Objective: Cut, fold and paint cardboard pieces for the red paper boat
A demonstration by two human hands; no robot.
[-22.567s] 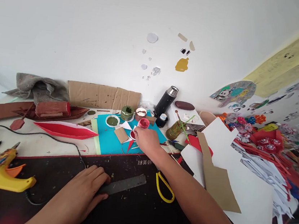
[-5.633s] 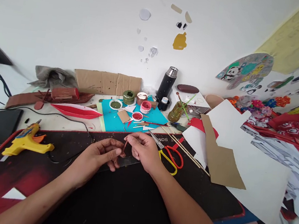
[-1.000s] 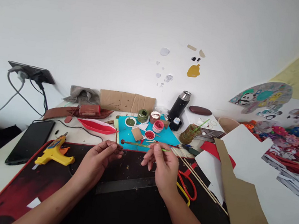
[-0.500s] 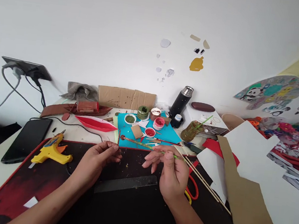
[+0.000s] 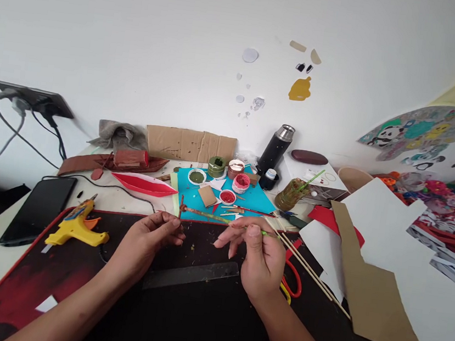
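My left hand (image 5: 157,231) pinches a thin brown stick (image 5: 182,205) upright between thumb and fingertips. In my right hand (image 5: 261,252) is a green paintbrush (image 5: 213,217), held near level, its brown-coated tip touching or very close to the stick. A clear ruler (image 5: 192,275) lies on the dark mat below the hands. Behind them, a blue sheet (image 5: 263,200) bears paint pots, among them a green one (image 5: 197,176) and a red one (image 5: 227,196).
At left are a yellow glue gun (image 5: 79,227), a black phone (image 5: 40,211) and a red paper boat (image 5: 145,184). Red-handled scissors (image 5: 293,275), wooden sticks (image 5: 314,275) and cut cardboard (image 5: 381,300) lie right. A black flask (image 5: 275,149) stands behind.
The brush tip has moved slightly left, to the stick in my left hand. The whole view has shifted a little, while both hands keep their hold.
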